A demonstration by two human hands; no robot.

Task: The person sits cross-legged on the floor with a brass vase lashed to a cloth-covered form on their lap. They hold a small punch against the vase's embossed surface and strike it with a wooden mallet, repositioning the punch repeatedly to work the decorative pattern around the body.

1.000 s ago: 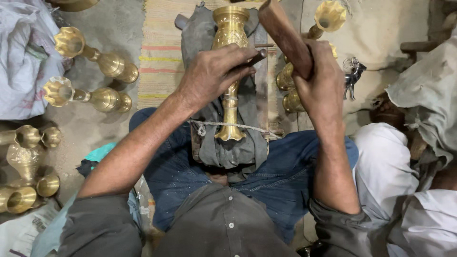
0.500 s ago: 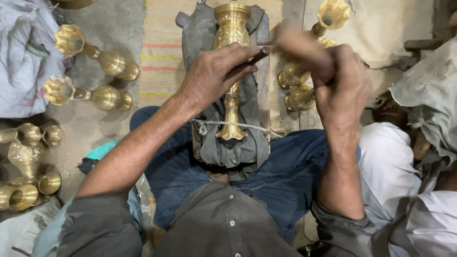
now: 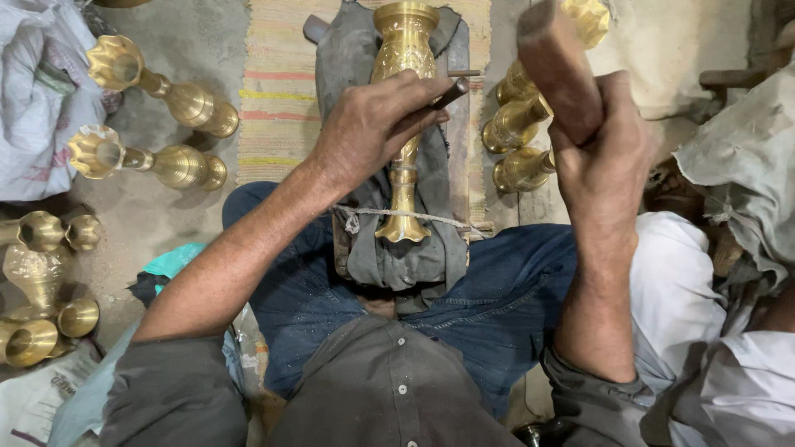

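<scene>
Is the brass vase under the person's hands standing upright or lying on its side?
Lying on its side. The brass vase rests lengthwise on a grey cloth, with a string across its base end, under the left hand.

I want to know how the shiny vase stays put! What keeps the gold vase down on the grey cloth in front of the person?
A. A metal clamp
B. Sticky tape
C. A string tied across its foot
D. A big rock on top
C, since a thin string crosses just above the flared foot of the brass vase, which lies on the grey cloth.
</scene>
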